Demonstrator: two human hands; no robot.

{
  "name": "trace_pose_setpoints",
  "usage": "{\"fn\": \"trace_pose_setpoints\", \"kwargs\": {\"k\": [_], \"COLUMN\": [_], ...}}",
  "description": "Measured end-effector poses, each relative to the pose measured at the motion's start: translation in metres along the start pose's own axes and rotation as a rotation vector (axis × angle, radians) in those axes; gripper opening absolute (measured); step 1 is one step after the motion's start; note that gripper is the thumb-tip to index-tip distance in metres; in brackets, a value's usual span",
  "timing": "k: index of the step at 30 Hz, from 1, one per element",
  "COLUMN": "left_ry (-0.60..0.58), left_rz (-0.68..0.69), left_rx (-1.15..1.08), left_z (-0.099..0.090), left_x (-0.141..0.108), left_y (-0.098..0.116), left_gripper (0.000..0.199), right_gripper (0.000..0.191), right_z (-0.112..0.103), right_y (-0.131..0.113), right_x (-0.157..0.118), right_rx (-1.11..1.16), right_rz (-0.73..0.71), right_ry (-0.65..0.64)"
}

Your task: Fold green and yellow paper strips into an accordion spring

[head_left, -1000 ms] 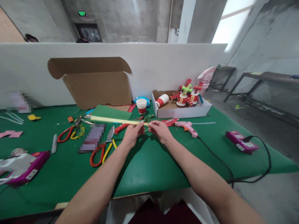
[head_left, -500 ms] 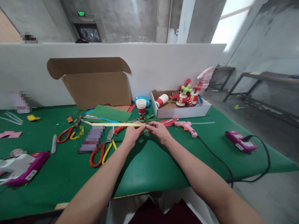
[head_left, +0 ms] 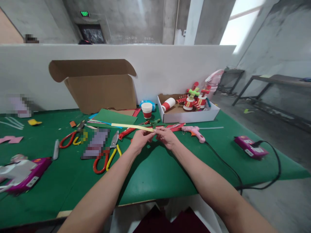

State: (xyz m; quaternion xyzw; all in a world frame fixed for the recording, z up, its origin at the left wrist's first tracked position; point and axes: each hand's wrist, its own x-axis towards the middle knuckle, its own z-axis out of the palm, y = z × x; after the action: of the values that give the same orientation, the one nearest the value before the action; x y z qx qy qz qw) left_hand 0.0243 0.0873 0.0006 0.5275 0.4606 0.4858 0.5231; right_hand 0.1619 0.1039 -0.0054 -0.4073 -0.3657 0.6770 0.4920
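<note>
Near the middle of the table, my left hand (head_left: 141, 141) and my right hand (head_left: 167, 137) meet fingertip to fingertip. A long pale-yellow paper strip (head_left: 130, 127) runs out to the left from the pinch of my left hand. Its near end lies between the fingers of both hands. Just past the fingertips a small folded green paper piece (head_left: 155, 123) stands up; whether it is joined to the yellow strip I cannot tell. Both hands are closed, and the fingers hide the spot where the paper meets.
Red-and-yellow-handled scissors (head_left: 114, 140) and a phone (head_left: 96, 144) lie left of my hands. A pink glue gun (head_left: 194, 132) with a black cord lies right. Behind stand a paper cup (head_left: 147, 110), coloured paper sheets (head_left: 116, 118) and a white box (head_left: 191, 117) holding decorated cups.
The yellow strip's free end has swung away from me and to the right, so the strip now slants and looks shorter. My hands have shifted slightly right, still pinched together.
</note>
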Motion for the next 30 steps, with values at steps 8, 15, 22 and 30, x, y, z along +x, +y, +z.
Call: {"fn": "trace_pose_setpoints", "kwargs": {"k": [8,15,22,30], "left_ry": [0.055,0.069,0.094,0.16], "left_rz": [0.015,-0.019,-0.039,0.006], "left_rx": [0.002,0.053,-0.15,-0.062], "left_z": [-0.008,-0.009,-0.007,-0.007], "left_x": [0.001,0.002,0.003,0.003], "left_y": [-0.001,0.0,0.0,0.003], "left_gripper": [0.034,0.036,0.043,0.035], "right_gripper": [0.029,0.023,0.032,0.032], "right_z": [-0.007,-0.007,-0.002,-0.001], "right_y": [-0.003,-0.003,-0.001,0.0], "right_x": [0.005,0.005,-0.001,-0.003], "right_rx": [0.057,0.076,-0.008,-0.067], "right_rz": [0.002,0.026,0.005,-0.034], "right_ry": [0.045,0.023,-0.013,-0.035]}}
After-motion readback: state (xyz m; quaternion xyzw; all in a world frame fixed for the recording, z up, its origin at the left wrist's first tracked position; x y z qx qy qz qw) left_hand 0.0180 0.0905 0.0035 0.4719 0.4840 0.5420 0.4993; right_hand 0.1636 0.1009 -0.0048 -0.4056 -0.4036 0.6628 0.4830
